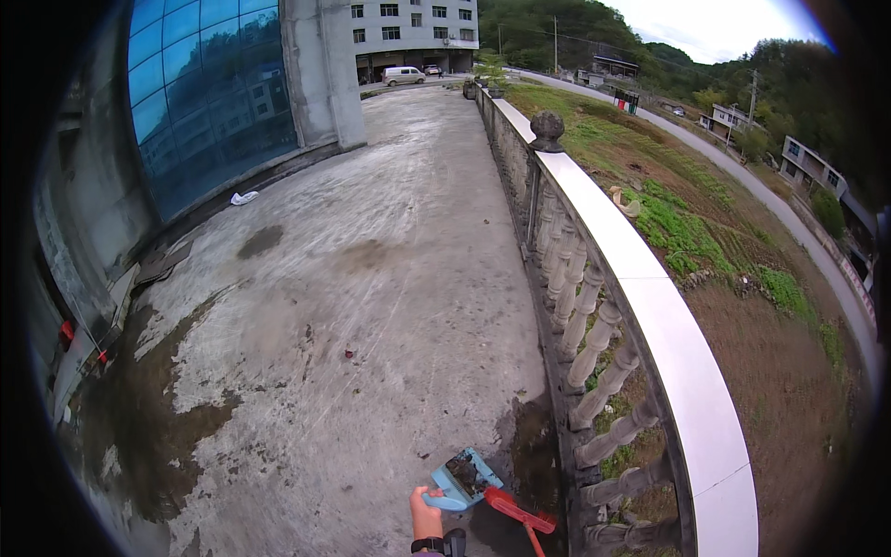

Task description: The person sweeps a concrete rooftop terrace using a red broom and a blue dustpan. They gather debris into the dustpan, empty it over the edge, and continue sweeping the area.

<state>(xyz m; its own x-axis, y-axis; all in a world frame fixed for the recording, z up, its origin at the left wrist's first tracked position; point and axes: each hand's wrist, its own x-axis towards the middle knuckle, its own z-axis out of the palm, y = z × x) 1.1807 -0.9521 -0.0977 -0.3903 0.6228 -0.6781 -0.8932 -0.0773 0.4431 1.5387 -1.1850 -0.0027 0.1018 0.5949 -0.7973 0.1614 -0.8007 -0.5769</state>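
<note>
Near the bottom middle, my left hand (425,514), with a dark band at the wrist, grips the handle of a light blue plastic dustpan (475,496). Dark dirt or debris (465,473) lies in the pan. Just right of the pan is the red head of a broom (518,512), its red handle running down out of the picture. My right hand is out of view. The tip of a dark shoe (455,542) shows beside my left wrist.
A balustrade with a white tiled top (654,292) and stone balusters (598,341) curves along the right. Dark damp patches mark the concrete floor (390,306). A white crumpled thing (244,198) lies by the blue glass wall (209,104). Red objects (66,334) stand far left.
</note>
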